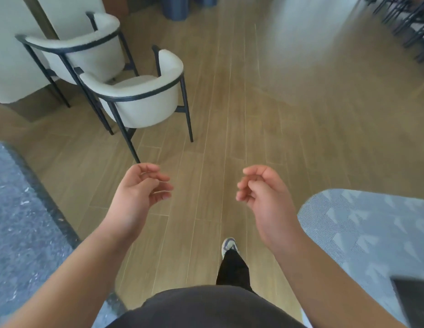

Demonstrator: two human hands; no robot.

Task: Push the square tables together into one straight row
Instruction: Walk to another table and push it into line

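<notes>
Two hands hang in front of you over the wood floor (pixel 289 119), and neither is touching anything.

At your far left sits a table (pixel 19 216) with a dark speckled top and a rounded corner; its edge runs down toward your left forearm, which crosses just in front of it. It is the only table top you can be sure of from here.

Beyond it, up and to the left, two white chairs (pixel 140 100) with black frames stand one behind the other, backs curved, the nearer one with its legs close to the table's far corner. A pale wall rises behind them.

Your left hand (pixel 137 192) is held palm inward, fingers loosely curled and apart, grasping nothing. It hovers above the floor, near the front leg of the closer chair but clear of it.

Between your arms you can see one shoe (pixel 229 246) and a black trouser leg stepping forward on the planks, with your dark shirt at the bottom edge.

Your right hand (pixel 265 200) mirrors the other: palm inward, fingers softly bent, holding nothing.

Past your right forearm lies a pale blue patterned rug (pixel 362 228) with a rounded edge, and a dark object shows at its lower right, too cut off to identify. Black furniture legs (pixel 409 27) cluster at the top right, blurred.
</notes>
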